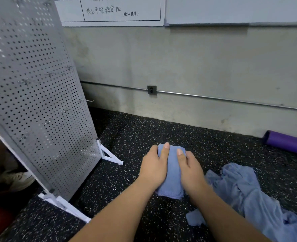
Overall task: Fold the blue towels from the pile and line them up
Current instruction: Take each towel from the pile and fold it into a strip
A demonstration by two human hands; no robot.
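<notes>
The floor (pixel 144 130) is black rubber with white speckles and extends to the far wall (pixel 196 58), which is bare grey concrete with faint stains. A thin metal pipe (pixel 222 99) runs horizontally low along the wall and passes through a dark socket box (pixel 151 89). High on the wall, a white sheet (pixel 112 11) with ruled lines and handwriting hangs left of a whiteboard (pixel 231 9). On the left, a white perforated panel (pixel 30 84) stands upright on white triangular feet (pixel 111 156) and carries several small metal hooks (pixel 49 74). A purple roll (pixel 287 142) lies at the wall base, far right. A light shoe (pixel 16 179) is visible behind the panel, near left.
</notes>
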